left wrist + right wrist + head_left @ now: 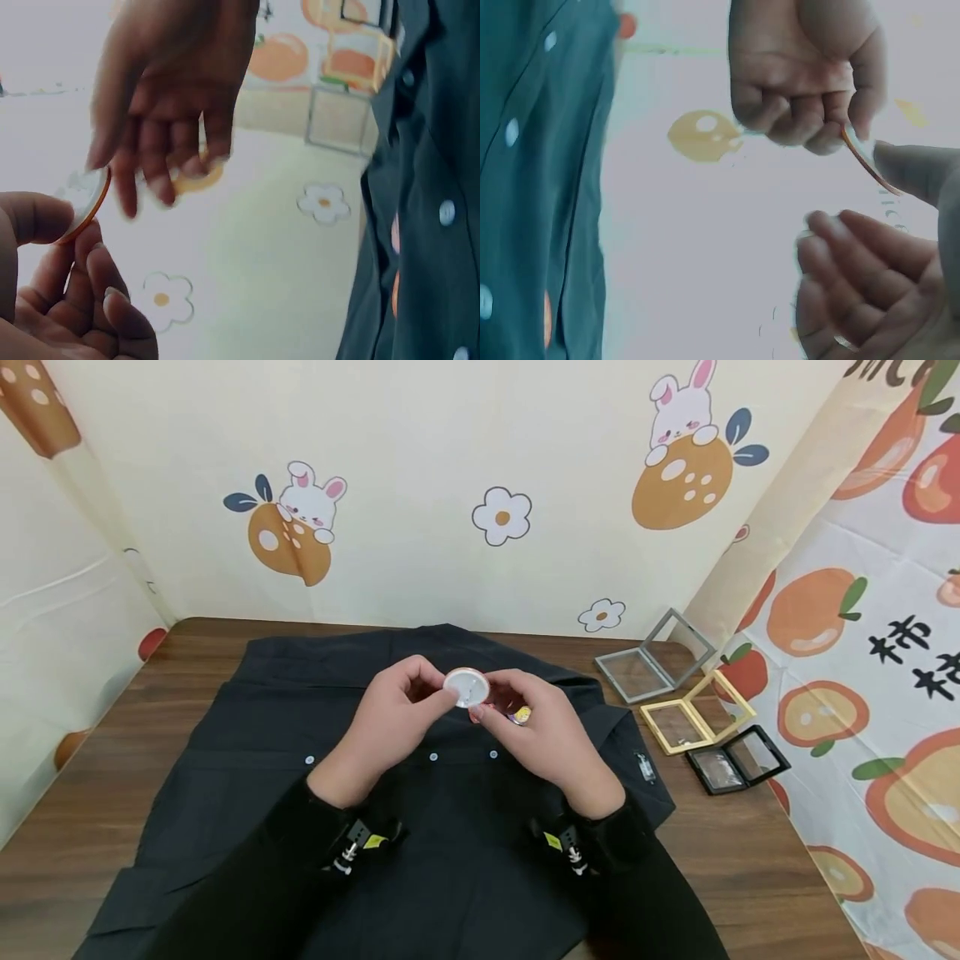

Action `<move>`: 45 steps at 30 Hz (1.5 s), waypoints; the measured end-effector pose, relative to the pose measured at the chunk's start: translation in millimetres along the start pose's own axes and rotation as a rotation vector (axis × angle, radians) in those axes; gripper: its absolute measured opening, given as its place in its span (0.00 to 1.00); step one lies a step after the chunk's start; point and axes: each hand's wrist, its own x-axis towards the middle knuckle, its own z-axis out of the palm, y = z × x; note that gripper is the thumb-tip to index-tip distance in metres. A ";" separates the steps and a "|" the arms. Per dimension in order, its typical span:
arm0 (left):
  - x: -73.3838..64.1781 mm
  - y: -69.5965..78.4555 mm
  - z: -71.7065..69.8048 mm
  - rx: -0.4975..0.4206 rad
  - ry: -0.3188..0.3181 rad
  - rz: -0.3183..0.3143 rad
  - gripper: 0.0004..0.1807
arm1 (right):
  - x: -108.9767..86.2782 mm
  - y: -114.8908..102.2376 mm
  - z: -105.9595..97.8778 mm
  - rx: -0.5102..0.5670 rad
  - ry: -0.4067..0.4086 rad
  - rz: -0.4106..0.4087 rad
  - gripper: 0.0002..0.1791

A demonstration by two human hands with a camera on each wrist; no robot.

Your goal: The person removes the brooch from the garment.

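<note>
My left hand [392,718] pinches a round pin badge [467,687] between thumb and fingers, its white back facing me and an orange rim at the edge. In the right wrist view the badge [870,159] appears almost edge-on. Close on its other side is my right hand [543,727]. The right thumb [915,166] reaches the badge while the other fingers stay loose and apart from it. Beneath both hands lies a dark button-up shirt [262,760]. A small colourful round piece [520,716] shows past the right fingers, partly hidden.
On the wooden table's [750,860] right side stand three open frame cases: grey [637,675], yellow [678,727] and black [716,770]. A small clear item [646,768] lies on the shirt's right part. Printed cloth [420,502] encloses the back and sides.
</note>
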 end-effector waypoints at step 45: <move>-26.3 6.5 11.4 -0.122 -0.054 0.425 0.12 | -13.1 -11.7 14.0 0.604 0.023 -0.268 0.13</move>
